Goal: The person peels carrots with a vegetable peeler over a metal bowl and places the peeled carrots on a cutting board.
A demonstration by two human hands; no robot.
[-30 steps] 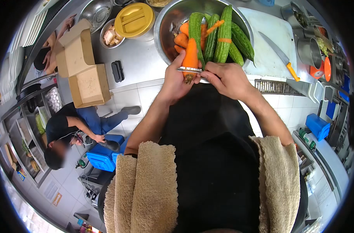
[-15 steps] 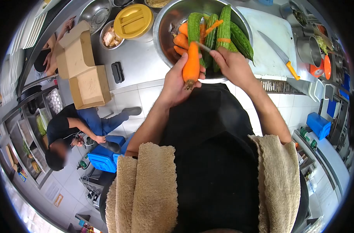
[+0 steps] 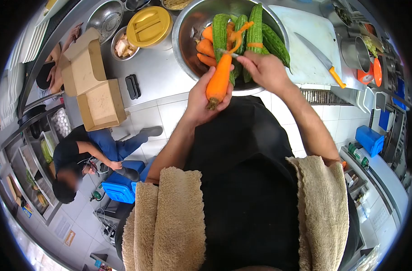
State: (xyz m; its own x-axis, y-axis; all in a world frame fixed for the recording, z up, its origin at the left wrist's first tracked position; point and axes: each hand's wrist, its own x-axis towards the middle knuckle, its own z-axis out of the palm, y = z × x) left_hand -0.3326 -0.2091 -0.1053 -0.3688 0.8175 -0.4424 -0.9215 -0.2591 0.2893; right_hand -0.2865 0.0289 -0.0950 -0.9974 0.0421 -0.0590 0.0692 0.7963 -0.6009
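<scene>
A carrot [image 3: 220, 79] rests in my left hand [image 3: 201, 98], its stem end toward me and its tip over the rim of a steel bowl [image 3: 184, 49]. My right hand [image 3: 270, 72] is closed on a peeler [image 3: 235, 55], whose head is at the carrot's tip; most of its handle is hidden by the fingers. An orange strip of peel [image 3: 238, 38] curls up from the tip. Inside the bowl lie several green ridged gourds [image 3: 256, 27] and more carrots [image 3: 205, 47].
Right of the bowl, a knife [image 3: 315, 50] lies on a white cutting board [image 3: 289, 22]. To the left are a yellow-lidded tub [image 3: 149, 26], a bowl of pale chunks [image 3: 124, 46], a black case [image 3: 132, 86] and an open cardboard box [image 3: 99, 104]. A person [image 3: 72, 147] sits lower left.
The peeler has gone from the carrot's stem end to its tip, and a strip of peel now hangs there. The carrot has tilted slightly. The whole view has shifted a little.
</scene>
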